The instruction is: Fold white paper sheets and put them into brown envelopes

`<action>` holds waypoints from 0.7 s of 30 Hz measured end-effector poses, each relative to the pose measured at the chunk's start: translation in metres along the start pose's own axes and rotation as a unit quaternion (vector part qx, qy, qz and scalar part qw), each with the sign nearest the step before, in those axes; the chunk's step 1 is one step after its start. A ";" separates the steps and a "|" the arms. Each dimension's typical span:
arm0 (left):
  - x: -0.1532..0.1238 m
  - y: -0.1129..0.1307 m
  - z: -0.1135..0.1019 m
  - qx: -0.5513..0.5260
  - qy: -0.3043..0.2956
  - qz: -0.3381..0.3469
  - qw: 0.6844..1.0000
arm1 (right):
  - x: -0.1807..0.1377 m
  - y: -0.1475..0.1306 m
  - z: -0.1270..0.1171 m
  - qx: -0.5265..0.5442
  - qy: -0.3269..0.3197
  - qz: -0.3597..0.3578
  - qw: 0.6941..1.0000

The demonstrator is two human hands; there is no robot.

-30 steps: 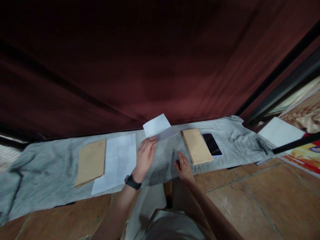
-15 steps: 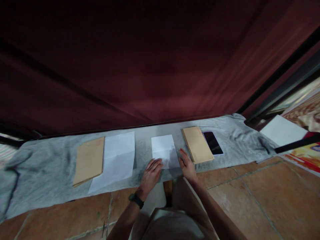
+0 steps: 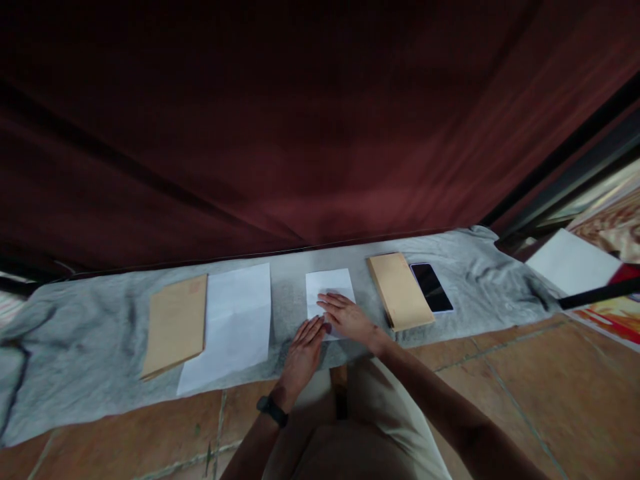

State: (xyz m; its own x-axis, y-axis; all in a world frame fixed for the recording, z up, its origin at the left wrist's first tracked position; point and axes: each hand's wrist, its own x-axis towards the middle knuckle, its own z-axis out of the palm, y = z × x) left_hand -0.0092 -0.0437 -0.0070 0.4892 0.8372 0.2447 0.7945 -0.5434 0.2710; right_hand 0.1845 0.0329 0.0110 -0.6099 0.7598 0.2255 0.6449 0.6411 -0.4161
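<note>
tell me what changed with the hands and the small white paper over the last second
The left hand brought the folded white paper down from the air, laid it flat on the grey cloth and drew back to its near edge. The right hand slid from the paper's right side onto it, palm down. The unfolded sheet, both brown envelopes and the phone stayed put.

Black wristwatch (image 3: pixel 273 411), apparently light trousers (image 3: pixel 380 413), bare forearms.

I see home interior, floor-level setup; terracotta floor tiles (image 3: pixel 500 393); grey cloth (image 3: pixel 90 333) spread as work mat; dark red curtain (image 3: pixel 300 133) behind; patterned bedding (image 3: pixel 613 223) at right edge.
</note>
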 end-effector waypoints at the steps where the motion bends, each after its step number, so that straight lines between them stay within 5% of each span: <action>1: -0.001 0.000 0.001 -0.004 0.005 -0.002 1.000 | 0.005 0.000 0.002 -0.003 -0.017 -0.022 1.000; 7: -0.008 0.000 0.005 -0.024 0.033 -0.018 0.999 | 0.022 0.009 0.016 -0.035 -0.061 -0.102 0.992; 21: -0.011 -0.004 0.006 -0.052 0.029 -0.020 0.998 | 0.061 0.066 0.018 -0.106 -0.011 -0.020 0.994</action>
State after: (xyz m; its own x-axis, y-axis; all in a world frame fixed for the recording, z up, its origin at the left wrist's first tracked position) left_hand -0.0154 -0.0507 -0.0164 0.4339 0.8550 0.2842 0.7702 -0.5156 0.3753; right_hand 0.1810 0.1195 -0.0187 -0.6453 0.7323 0.2172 0.7013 0.6807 -0.2116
